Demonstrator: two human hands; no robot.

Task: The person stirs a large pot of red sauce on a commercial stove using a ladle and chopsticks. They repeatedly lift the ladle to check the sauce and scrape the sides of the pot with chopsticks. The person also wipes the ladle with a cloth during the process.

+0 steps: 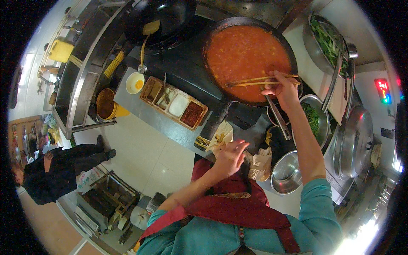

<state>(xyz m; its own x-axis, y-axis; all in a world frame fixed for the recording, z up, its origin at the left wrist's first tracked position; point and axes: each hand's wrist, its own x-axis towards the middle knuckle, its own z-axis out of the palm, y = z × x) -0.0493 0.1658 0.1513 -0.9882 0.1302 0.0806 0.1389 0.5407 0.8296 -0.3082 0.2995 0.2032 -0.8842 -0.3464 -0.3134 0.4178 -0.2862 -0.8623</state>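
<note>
A wide black pan [248, 57] holds a thick red-orange sauce. Over its lower right edge, my right hand [282, 91] grips a pair of wooden chopsticks [255, 82], whose tips reach into the sauce. A metal-handled utensil [278, 116] leans out over the rim beneath that hand; whether my fingers touch it too, I cannot tell. My left hand [231, 157] is raised before the red apron [236, 204] with fingers apart and nothing in it. Just beyond it lies an opened paper packet [223, 135] with brownish pieces. A crumpled paper bag [260, 164] stands to its right.
A seasoning tray [173, 103] and a bowl with egg yolk [135, 83] stand on the left counter. A dark wok [159, 19] is beyond. At right are bowls of greens [328, 44] [310, 119], an empty steel bowl [286, 172] and metal lids [355, 143]. Another person [60, 172] stands far left.
</note>
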